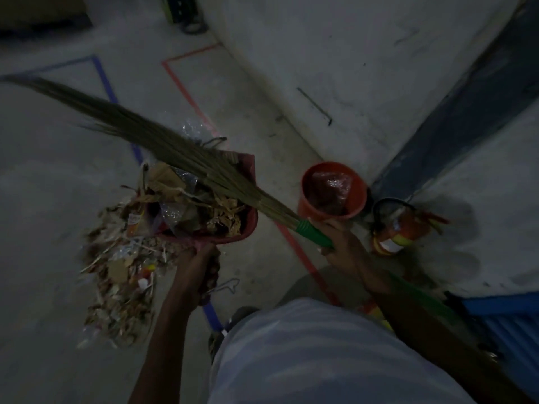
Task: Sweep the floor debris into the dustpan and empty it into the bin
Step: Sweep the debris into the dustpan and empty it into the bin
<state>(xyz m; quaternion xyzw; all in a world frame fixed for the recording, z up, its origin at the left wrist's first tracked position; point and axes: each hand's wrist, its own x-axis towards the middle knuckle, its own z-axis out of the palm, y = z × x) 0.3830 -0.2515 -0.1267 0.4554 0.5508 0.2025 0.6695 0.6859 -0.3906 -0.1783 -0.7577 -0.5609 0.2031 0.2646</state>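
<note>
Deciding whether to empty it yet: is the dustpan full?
Full: leaves, paper and plastic heap above the dustpan rim; more debris lies on the floor beside it.

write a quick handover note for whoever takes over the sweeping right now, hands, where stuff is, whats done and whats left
Left hand: grips the handle of the red dustpan.
Right hand: grips the green grip of the broom, whose bristles lie across the dustpan.
Dustpan: heaped with dry leaves, paper and plastic.
Debris pile: on the floor, left of the dustpan.
Orange bin: to the right by the wall, something shiny already inside; a fire extinguisher lies beside it.
Done: one dustpan load gathered.
Left: tip it into the bin, then sweep up the remaining pile.
</note>
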